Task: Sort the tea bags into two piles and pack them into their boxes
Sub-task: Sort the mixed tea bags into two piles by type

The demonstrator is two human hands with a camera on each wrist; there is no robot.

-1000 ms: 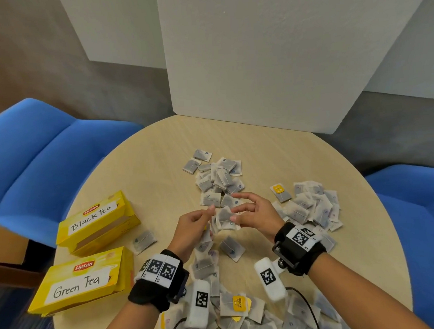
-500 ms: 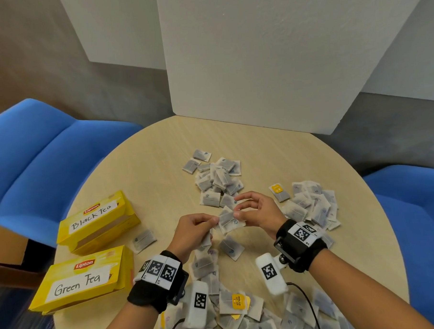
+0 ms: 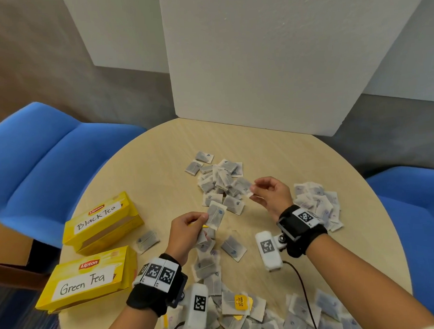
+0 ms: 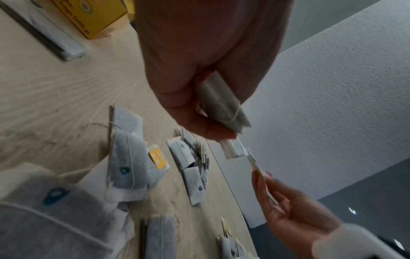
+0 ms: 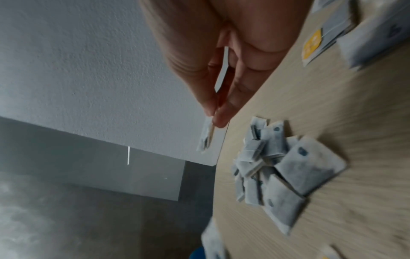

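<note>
Above the round surface (image 3: 146,167), the left hand (image 3: 186,230) pinches one tea bag (image 3: 215,214) by its edge with curled fingers, and the right hand (image 3: 272,196) pinches another small tea bag (image 3: 249,191) between thumb and fingertips. Relative to the left hand, one pile of tea bags (image 3: 219,181) lies just behind it, a second pile (image 3: 319,204) lies to the right past the right hand, and many unsorted bags (image 3: 242,310) lie nearer the person. The Black Tea box (image 3: 101,223) and the Green Tea box (image 3: 89,278) stand left of that hand, with one single bag (image 3: 147,240) between them and it.

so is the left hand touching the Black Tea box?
Apart. Head view: the left hand pinches a tea bag, with bare table between it and the Black Tea box.
</note>
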